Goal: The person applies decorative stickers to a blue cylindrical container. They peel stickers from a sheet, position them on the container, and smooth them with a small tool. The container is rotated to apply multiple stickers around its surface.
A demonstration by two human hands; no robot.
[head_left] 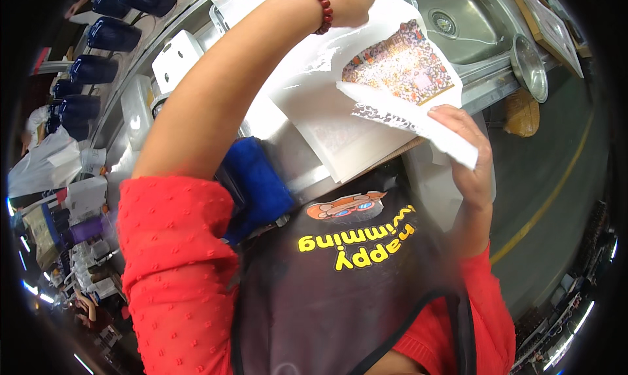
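Observation:
My right hand (468, 139) grips a folded-back strip of white sheet (418, 123) whose turned edge shows a dark lacy pattern. Beneath it, on a white-covered board, a colourful floral-patterned sheet (399, 64) is partly exposed. More pale paper (333, 139) lies at the near side, a faint print showing through. My left arm reaches across to the far edge, where my left hand (347, 5), with a red bead bracelet (320, 5) on the wrist, rests on glossy white film. Its fingers look curled; whatever they hold is hidden.
A steel sink (468, 22) sits at the far right, a metal bowl (528, 68) by its edge. Folded blue cloth (258, 185) lies near my left elbow. A white box with holes (176, 60) and several dark blue containers (114, 35) stand to the left.

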